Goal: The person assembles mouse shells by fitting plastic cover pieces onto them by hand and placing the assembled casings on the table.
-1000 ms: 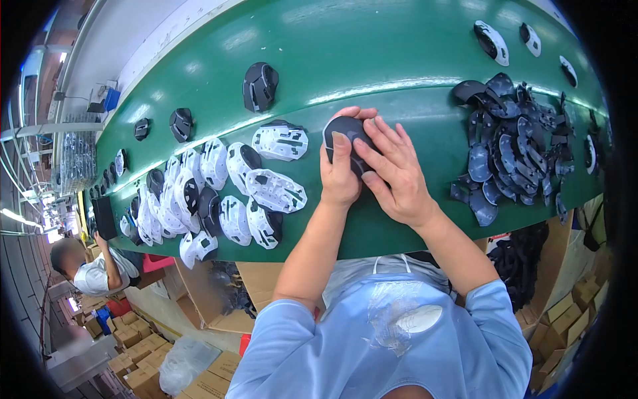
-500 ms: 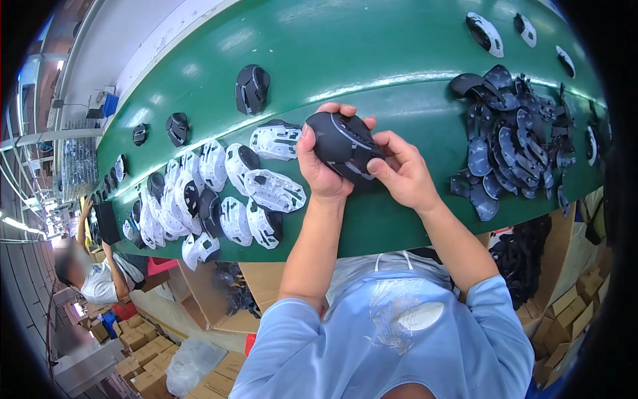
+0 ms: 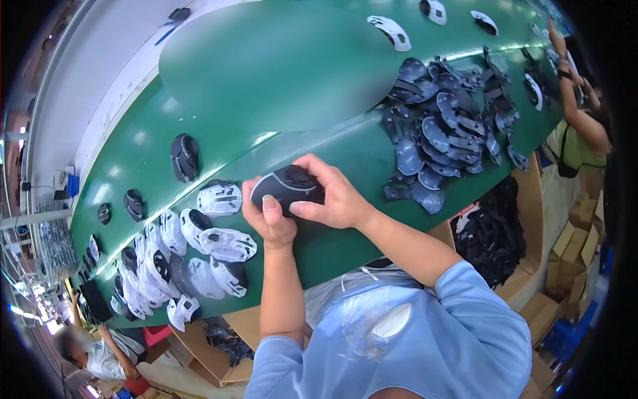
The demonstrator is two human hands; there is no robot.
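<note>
A black mouse-shaped shell [image 3: 287, 188] with a grey curved line is held between both hands above the green table [image 3: 345, 249]. My left hand [image 3: 271, 216] grips its left end, thumb on top. My right hand [image 3: 335, 198] is closed round its right end, thumb on the near side. Left of the hands lie many white shell pieces [image 3: 229, 245], some with black parts. Right of the hands is a heap of loose dark curved pieces [image 3: 442, 136]. Beyond the white pieces sits a similar black shell [image 3: 185, 157].
More black shells [image 3: 133, 204] stand at the left, and white-and-black pieces [image 3: 392, 32] at the far side. Cardboard boxes [image 3: 525, 266] are under the near edge. One person [image 3: 103, 356] is at lower left, another [image 3: 585, 126] at right. Part of the table is blurred.
The view has swung to the right, bringing another person into sight. The shell has turned in my hands, and my right hand has closed further round its right end.
</note>
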